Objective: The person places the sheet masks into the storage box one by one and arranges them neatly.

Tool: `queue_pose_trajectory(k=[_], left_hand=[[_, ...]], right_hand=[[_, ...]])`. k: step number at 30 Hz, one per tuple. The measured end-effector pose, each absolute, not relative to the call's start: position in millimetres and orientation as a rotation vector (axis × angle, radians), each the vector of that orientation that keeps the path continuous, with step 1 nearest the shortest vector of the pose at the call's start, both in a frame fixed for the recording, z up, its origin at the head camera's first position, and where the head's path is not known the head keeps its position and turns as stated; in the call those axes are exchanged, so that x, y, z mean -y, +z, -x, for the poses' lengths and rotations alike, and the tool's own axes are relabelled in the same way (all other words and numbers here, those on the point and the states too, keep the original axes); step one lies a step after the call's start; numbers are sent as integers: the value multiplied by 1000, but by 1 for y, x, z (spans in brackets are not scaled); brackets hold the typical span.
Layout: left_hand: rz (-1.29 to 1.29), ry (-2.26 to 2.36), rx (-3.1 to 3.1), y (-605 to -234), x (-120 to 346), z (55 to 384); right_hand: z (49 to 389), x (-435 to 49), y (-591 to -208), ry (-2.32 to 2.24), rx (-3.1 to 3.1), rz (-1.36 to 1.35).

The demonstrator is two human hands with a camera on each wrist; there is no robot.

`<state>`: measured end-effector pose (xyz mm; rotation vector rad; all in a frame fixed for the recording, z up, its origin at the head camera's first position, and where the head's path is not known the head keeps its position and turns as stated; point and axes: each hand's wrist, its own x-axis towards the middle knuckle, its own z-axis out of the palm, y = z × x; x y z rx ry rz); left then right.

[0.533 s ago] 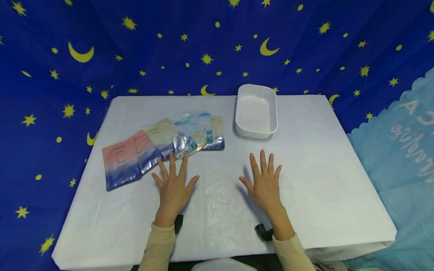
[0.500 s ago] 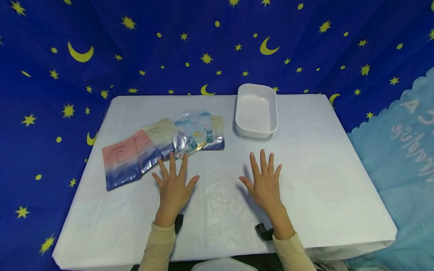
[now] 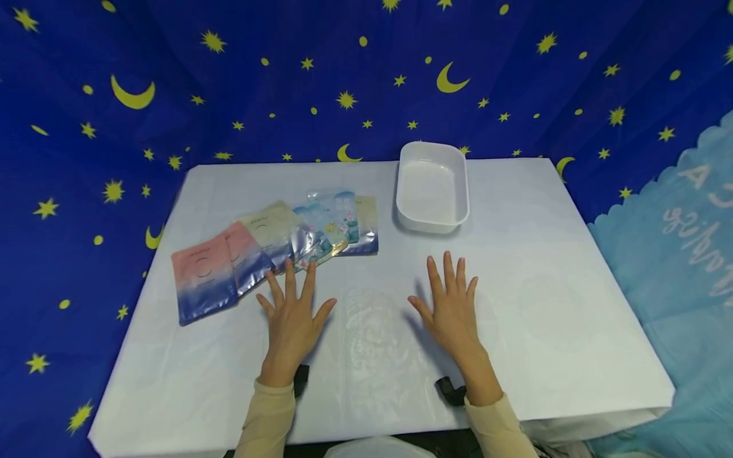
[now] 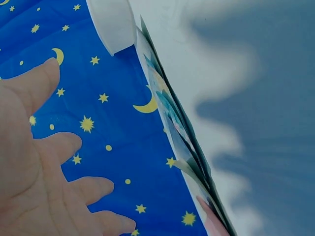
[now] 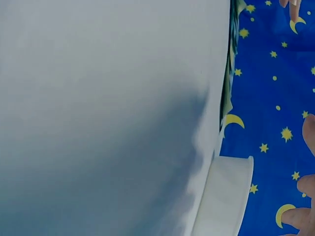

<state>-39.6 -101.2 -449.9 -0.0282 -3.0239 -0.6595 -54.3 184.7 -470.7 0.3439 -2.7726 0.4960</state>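
The left hand (image 3: pixel 291 326) and right hand (image 3: pixel 455 322) are spread wide, holding nothing. Shiny packets (image 3: pixel 269 230) lie overlapping on the white table (image 3: pixel 550 318), left of the white tub (image 3: pixel 432 224). They look slippery, so pulling one might drag its neighbours along. Pinching carelessly at the overlaps could grab two together.

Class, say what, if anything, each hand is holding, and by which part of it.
Nothing is held: the left hand and right hand are spread, empty. The packets and white tub rest on the table, ungripped.
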Motion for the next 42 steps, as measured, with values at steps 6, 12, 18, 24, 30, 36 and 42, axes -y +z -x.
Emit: queue_pose_trajectory(k=[6,12,18,24,30,36,42], left_hand=[[-11,-684,3027,-447,104,37],[-24,-681,3004,-448,109,34],[-22,-667,3014,-452,114,29],[-25,-679,2996,-454,114,29],[-22,-690,2978,-457,115,29],[-26,-703,2963,-461,119,28],[-23,-698,2979,-465,120,29]], right_hand=[[79,-199,-456,708,2735,-310],[161,-233,-438,1043,2649,-146],[237,-260,-447,1237,2777,225],[266,-267,-459,1429,2854,458],[267,-266,-464,1444,2784,408],[259,-263,-467,1317,2832,329],[234,-266,-466,1226,2864,278]])
